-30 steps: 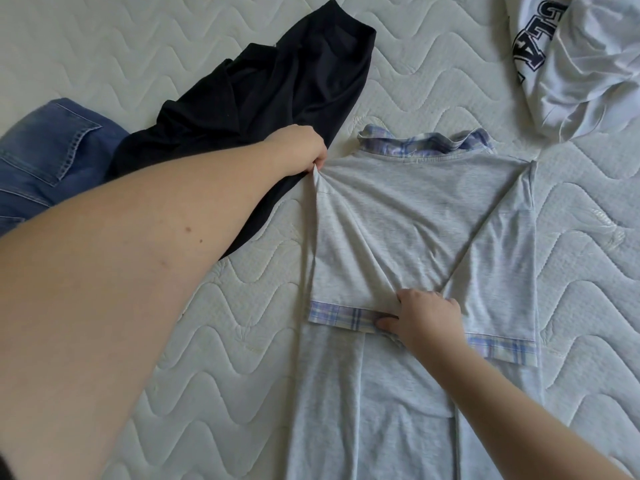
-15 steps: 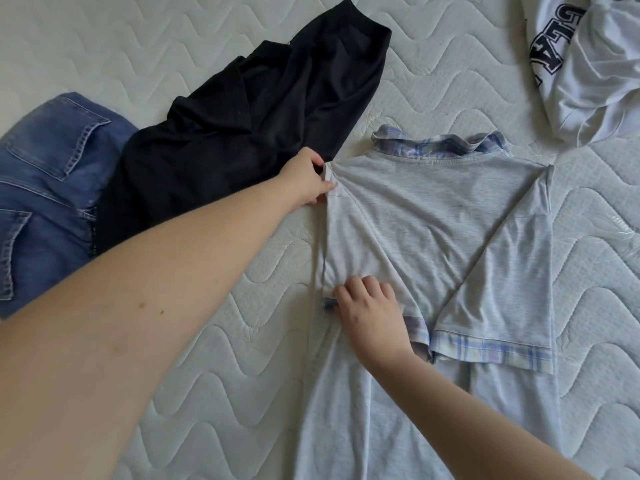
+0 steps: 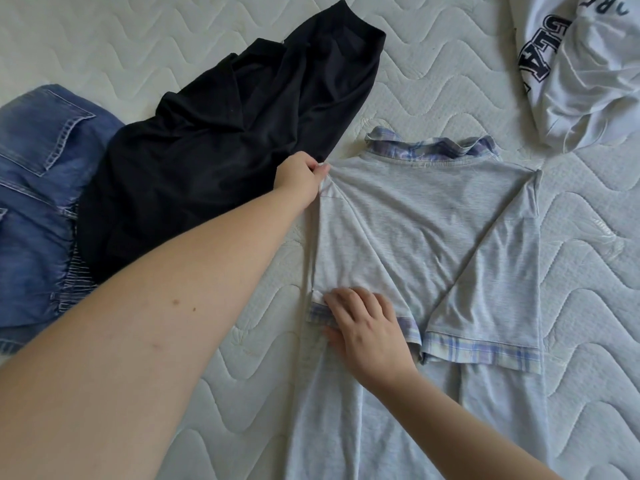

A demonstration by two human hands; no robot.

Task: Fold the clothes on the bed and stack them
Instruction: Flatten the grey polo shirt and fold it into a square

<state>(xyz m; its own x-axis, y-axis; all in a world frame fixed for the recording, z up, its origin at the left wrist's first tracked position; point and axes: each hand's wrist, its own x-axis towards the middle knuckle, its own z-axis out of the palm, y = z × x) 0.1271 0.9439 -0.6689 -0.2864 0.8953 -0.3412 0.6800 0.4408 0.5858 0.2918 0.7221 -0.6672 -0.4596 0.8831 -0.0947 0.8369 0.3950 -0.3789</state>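
Fingers of the left hand (image 3: 299,176) pinched the grey polo shirt (image 3: 426,233) at its ten-o'clock shoulder. The right hand (image 3: 367,329) lay flat, fingers straight, pressing the folded sleeve's plaid cuff (image 3: 318,313) at seven o'clock.

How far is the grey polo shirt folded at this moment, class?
Partly folded. The grey polo shirt lies with both plaid-cuffed sleeves turned in across it, while its lower body stretches out unfolded toward the camera.

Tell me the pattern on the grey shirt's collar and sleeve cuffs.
Blue-and-white plaid on the collar and cuffs of the grey shirt; head view.
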